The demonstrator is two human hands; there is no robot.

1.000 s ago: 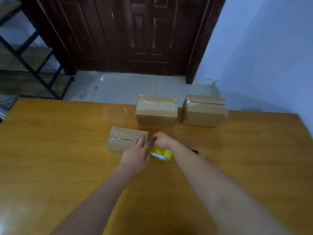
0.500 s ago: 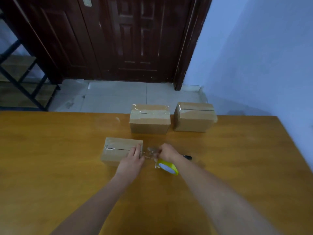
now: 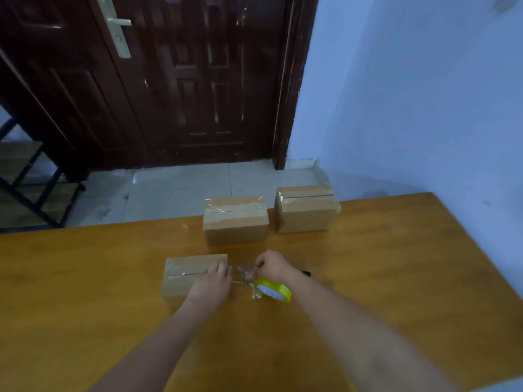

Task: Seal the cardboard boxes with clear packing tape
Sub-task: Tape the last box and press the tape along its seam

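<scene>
Three brown cardboard boxes on wooden table (image 3: 396, 278). Near box (image 3: 192, 275): low, flat, set a little left of the table's middle; top seam visible as a dark slit, glossy film partly over the top. Middle box (image 3: 236, 220): near the far edge, clear tape wrinkled across top and down the front face, seam line showing through. Right box (image 3: 307, 209): at the far edge, just beside the middle one but apart from it, tape over its top-left corner, seam dark.

Left hand (image 3: 210, 281): fingers straight, pressing flat on the right end of the near box. Right hand (image 3: 273, 265): fingers curled, pinching a crumpled stretch of clear tape (image 3: 243, 274) spanning from box end to tape roll (image 3: 273, 290). Roll yellow-rimmed, hanging tilted under the right hand, just right of the near box. Small dark object (image 3: 306, 274) behind right wrist, too hidden to identify.
</scene>
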